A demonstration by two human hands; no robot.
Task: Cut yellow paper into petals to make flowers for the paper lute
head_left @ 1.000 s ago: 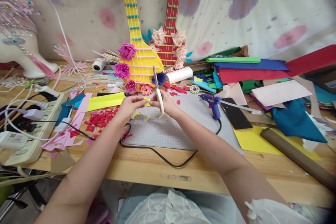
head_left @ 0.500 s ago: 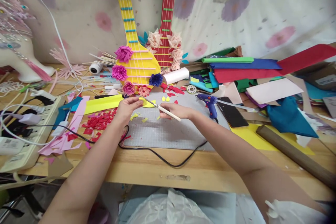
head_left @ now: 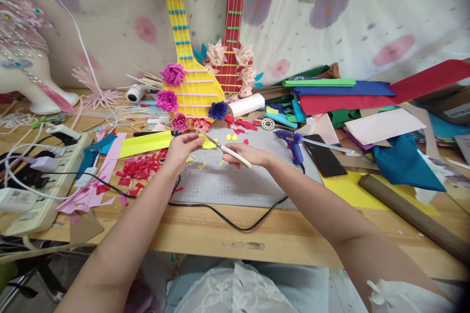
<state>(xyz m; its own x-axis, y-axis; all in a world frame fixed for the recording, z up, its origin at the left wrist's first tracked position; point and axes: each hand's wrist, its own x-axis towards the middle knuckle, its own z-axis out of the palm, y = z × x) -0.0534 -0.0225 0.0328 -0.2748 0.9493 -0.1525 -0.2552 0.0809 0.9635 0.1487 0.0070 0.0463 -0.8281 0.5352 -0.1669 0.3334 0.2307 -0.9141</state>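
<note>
In my right hand (head_left: 245, 153) is a pair of white-handled scissors (head_left: 235, 155), the blades pointing up and left. Pinched in the fingertips of my left hand (head_left: 185, 146) is a small piece of yellow paper (head_left: 208, 143). The scissor blades lie at the yellow piece, close to my left fingers; whether they are parted is too small to tell. Below both hands is a grey cutting mat (head_left: 235, 190), dotted with yellow petal-shaped cutouts (head_left: 231, 137) and scraps. A yellow paper strip (head_left: 145, 144) lies left of my left hand.
Behind the mat stand a yellow paper lute (head_left: 198, 85) and a red one (head_left: 230, 58) with paper flowers. To the right lie a blue glue gun (head_left: 293, 145), a phone (head_left: 325, 156) and a brown roll (head_left: 407, 215). A power strip (head_left: 66, 171) and red scraps (head_left: 141, 168) are at left; a black cord (head_left: 235, 229) crosses the front.
My left hand has shifted slightly right and up with the yellow paper. The scissors have tilted a little more steeply, blades upward. The view has moved slightly.
</note>
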